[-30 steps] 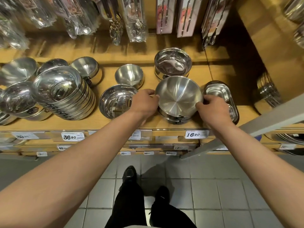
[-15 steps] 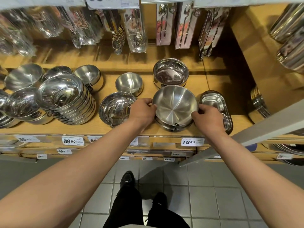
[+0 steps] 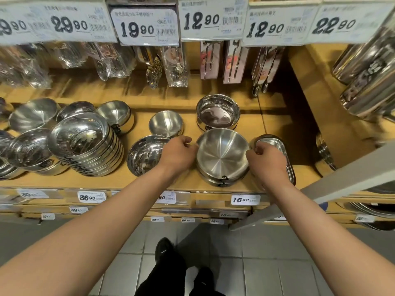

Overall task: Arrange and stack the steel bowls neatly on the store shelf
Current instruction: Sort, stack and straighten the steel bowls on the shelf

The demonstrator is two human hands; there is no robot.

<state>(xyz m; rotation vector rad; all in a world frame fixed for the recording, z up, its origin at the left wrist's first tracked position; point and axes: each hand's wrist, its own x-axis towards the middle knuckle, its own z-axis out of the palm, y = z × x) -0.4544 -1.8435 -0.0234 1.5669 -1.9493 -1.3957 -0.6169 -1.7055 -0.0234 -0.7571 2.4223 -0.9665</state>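
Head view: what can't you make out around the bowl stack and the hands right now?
- How many bowls sit in the stack: the top bowl covers them.
- Left hand fingers: curled behind the knuckles, so contact with the rim is unclear.
- Right hand covers part of the tray.
- Small tag: too small and blurred.

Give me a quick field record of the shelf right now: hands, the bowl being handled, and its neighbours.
left hand: at the left rim of the top bowl, fingers curled
right hand: at its right rim, fingers curled
top bowl: upright, nested on a short stack at the shelf front
behind it: round tin
left of it: shallow bowl, small bowl
right of it: oblong trays
far left: tall bowl stack
shelf: wooden
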